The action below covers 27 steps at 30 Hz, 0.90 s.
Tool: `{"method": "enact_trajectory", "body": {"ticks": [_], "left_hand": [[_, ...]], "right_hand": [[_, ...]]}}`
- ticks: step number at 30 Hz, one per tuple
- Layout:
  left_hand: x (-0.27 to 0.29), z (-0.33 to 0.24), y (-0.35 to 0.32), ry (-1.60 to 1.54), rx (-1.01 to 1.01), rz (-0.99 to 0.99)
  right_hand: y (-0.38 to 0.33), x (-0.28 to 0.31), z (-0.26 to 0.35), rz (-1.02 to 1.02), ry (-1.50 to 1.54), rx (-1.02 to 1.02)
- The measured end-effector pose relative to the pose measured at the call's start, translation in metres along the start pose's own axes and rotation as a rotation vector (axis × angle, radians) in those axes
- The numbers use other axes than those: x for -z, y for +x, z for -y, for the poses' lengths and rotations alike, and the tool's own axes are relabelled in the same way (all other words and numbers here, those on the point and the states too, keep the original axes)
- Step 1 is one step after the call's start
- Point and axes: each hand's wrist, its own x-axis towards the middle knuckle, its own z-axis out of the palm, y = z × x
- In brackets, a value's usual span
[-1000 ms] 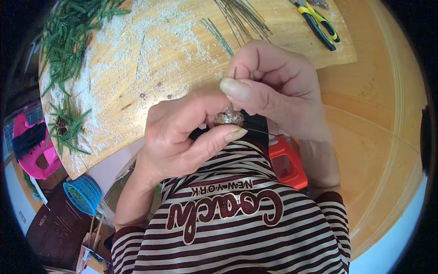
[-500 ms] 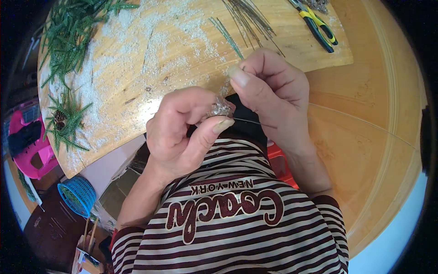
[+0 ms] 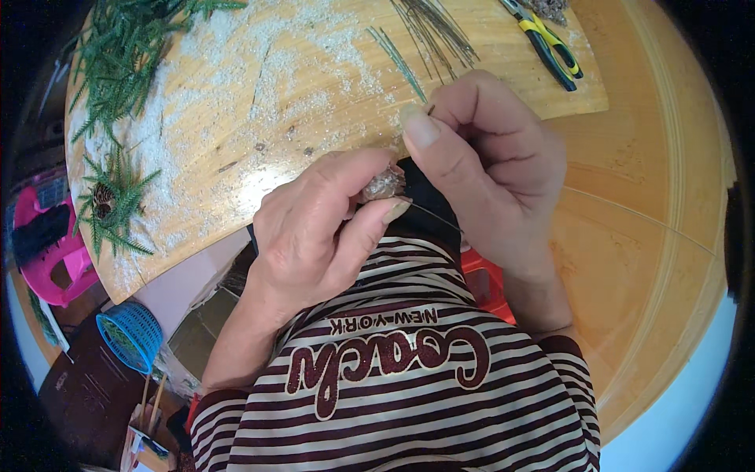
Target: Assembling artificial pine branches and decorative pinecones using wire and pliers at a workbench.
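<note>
My left hand (image 3: pixel 303 216) pinches a small brown pinecone (image 3: pixel 384 185) with whitish, glittering scales between thumb and fingers. A thin dark wire (image 3: pixel 435 215) runs from the pinecone toward the right. My right hand (image 3: pixel 499 161) is closed, thumb pressed on the index finger, up and to the right of the pinecone. A tiny dark tip shows at that pinch, probably wire; the rest is hidden by the fingers. Just beyond lie thin green wires (image 3: pixel 399 64) and a bundle of brown wires (image 3: pixel 437 35) on the wooden table (image 3: pixel 338 122).
Pliers with yellow and black handles (image 3: pixel 550 51) lie at the far right. White granules (image 3: pixel 212 102) cover much of the table's left. Green artificial fir sprigs (image 3: pixel 118 71) are piled there, one sprig (image 3: pixel 114 204) bearing a pinecone. A blue basket (image 3: pixel 130 338) and pink stool (image 3: pixel 51 252) stand lower left.
My right hand has moved slightly up and right, its pinch still closed. My left fingers have shifted on the pinecone, so more of it shows.
</note>
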Motion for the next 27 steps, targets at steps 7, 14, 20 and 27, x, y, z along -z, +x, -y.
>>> {"method": "enact_trajectory", "body": {"ticks": [7,14,20,27], "left_hand": [[-0.005,0.005,-0.009,-0.484,0.233,-0.123],[-0.003,0.010,-0.013,-0.340,0.175,-0.110],[-0.002,0.006,-0.011,-0.246,0.093,-0.060],[-0.001,0.008,-0.011,-0.340,0.190,-0.035]], "right_hand": [[-0.004,0.010,-0.016,0.025,0.356,-0.161],[-0.010,0.010,-0.019,0.237,0.054,0.170],[-0.013,0.003,-0.016,0.192,-0.092,0.270],[-0.014,-0.003,-0.014,0.141,-0.104,0.138]]}}
